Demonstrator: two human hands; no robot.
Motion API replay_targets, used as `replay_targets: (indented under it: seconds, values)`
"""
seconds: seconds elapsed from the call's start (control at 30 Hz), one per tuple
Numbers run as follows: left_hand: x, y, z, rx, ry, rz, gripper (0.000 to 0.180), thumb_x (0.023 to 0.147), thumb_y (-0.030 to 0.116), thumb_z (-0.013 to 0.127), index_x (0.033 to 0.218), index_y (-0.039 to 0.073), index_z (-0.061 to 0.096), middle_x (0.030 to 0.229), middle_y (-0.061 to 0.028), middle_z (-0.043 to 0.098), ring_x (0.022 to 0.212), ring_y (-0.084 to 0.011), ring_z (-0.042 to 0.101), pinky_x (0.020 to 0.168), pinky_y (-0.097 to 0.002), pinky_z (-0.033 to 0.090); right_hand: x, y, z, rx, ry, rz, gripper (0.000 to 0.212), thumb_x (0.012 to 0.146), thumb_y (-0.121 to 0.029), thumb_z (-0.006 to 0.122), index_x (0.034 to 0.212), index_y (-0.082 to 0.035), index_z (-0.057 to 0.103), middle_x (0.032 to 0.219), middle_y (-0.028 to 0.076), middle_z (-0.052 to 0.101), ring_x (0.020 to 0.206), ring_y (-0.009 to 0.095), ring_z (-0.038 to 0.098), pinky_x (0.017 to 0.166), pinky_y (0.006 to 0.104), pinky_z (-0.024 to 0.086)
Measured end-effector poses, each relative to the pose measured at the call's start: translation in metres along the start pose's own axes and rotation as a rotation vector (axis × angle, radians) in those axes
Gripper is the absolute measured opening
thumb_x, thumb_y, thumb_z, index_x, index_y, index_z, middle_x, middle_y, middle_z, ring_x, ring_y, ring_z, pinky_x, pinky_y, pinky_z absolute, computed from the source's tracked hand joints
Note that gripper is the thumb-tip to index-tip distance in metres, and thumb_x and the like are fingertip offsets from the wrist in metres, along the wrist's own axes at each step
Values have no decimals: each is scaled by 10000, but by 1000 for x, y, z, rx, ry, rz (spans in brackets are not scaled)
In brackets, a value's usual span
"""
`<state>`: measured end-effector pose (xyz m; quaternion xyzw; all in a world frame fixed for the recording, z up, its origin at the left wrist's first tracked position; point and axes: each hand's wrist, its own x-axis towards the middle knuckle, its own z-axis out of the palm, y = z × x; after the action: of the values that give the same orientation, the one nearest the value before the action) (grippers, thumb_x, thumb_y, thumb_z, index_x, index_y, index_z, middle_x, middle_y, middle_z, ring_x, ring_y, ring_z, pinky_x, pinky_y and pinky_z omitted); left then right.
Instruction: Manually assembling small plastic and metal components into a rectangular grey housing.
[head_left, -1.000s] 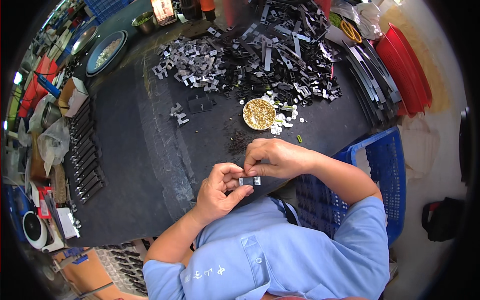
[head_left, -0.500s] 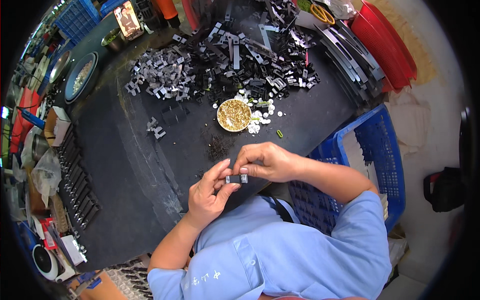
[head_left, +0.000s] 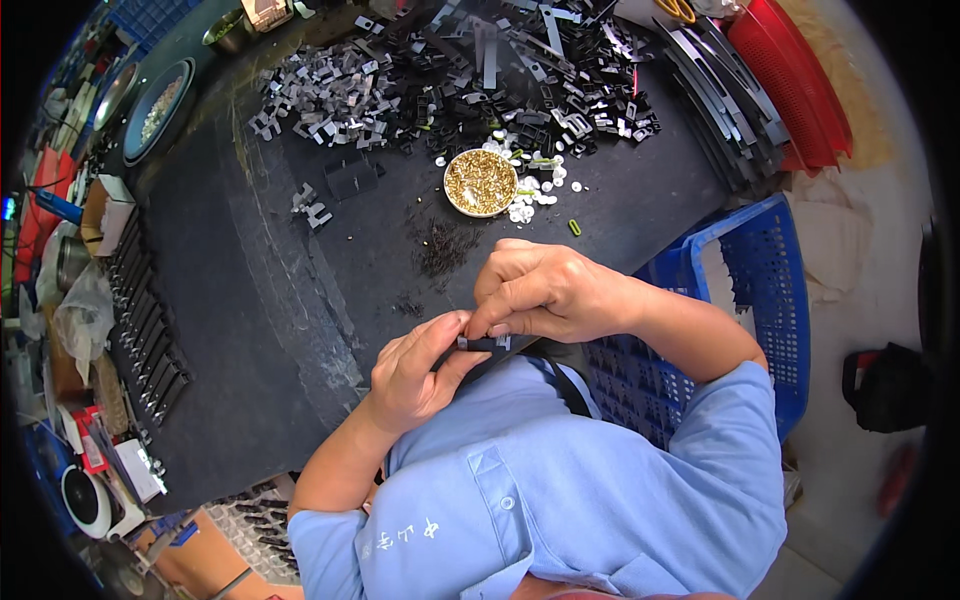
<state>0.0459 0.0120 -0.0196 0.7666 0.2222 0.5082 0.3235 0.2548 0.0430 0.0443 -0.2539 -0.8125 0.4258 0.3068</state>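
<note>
My left hand (head_left: 415, 372) pinches a small black and grey clip-like part (head_left: 486, 344) between thumb and fingers, just off the table's near edge. Over that part my right hand (head_left: 555, 292) is closed, its fingertips pressed together against the top. Whatever lies between the right fingertips is hidden. Beyond the hands stands a round white bowl (head_left: 447, 200) filled with small brass-coloured pieces (head_left: 480, 180). White discs (head_left: 547, 186) are scattered at its right side. Tiny dark pieces, perhaps screws, form a loose heap (head_left: 447, 248) in front of it.
Grey metal clips (head_left: 335, 95) and black parts (head_left: 490, 60) are piled at the back. Long dark strips (head_left: 720, 90) lie by a red basket (head_left: 790, 80). A blue crate (head_left: 795, 300) stands at the right. Black pieces (head_left: 145, 320) line the left edge.
The view has shifted, so the tabletop sits higher in the picture. My right fingers have come over the part and cover more of it. The part is turned edge-on, still in my left hand.
</note>
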Motion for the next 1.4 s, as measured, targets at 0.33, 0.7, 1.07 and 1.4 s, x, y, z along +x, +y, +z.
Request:
replay_targets:
  seconds: [0.33,0.7,1.07,1.4]
  values:
    - [7,10,-3,1,45,-73,517,769,17,705,1226,3,463,998,-189,640,872,-266,665,672,-311,564,-18,11,6,38,-27,-92,558,895,-573,401,1290,-200,528,1450,181,249,1246,391,282,1029,535,169]
    - [28,18,-15,240,-65,-127,203,798,73,685,974,-9,624,928,-158,647,786,-221,666,645,-270,545,20,72,-89,-573,332,147,409,791,-270,675,1103,-24,584,1146,166,570,1043,335,559,889,400,450]
    - [2,17,-18,-1066,38,-848,227,895,68,558,1085,-50,517,964,-205,625,750,-225,664,623,-331,570,23,132,-120,-1059,605,595,198,779,-251,657,917,-109,654,939,63,621,947,255,573,814,395,424]
    - [-11,29,-37,-868,65,-819,222,850,-8,605,1065,-52,577,912,-137,652,732,-167,658,660,-289,568,6,-33,-67,-950,-142,120,263,713,-129,621,975,-114,640,829,55,580,776,215,602,690,353,468]
